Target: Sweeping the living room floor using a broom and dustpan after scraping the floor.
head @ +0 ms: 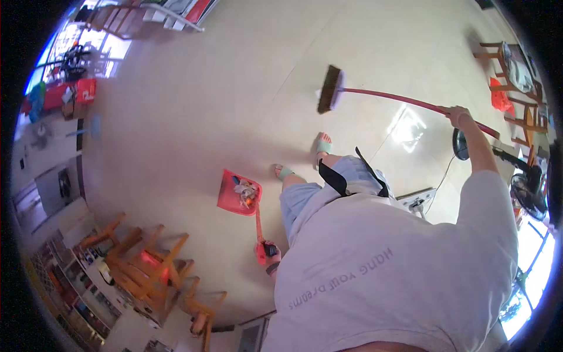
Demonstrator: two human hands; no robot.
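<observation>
My right hand (pixel 457 116) grips the red handle of a broom (pixel 396 96), whose brown bristle head lies on the pale tiled floor ahead of my sandalled feet. A small whitish scrap (pixel 318 93) shows beside the bristles. In my left hand (pixel 267 255) is the upright handle of a red dustpan (pixel 228 193), along with a small black object whose kind I cannot tell. Crumpled litter (pixel 246 193), whitish with bits of blue and orange, lies in the pan. The pan is to the left of my feet, apart from the broom head.
Wooden stools (pixel 154 264) stand near shelves (pixel 83 303) at the lower left. Wooden chairs (pixel 523 88), a red plastic bag (pixel 500 97) and a black fan (pixel 528 193) are at the right. A cord (pixel 443 178) trails across the floor by my right side. A rack (pixel 176 15) stands at the top left.
</observation>
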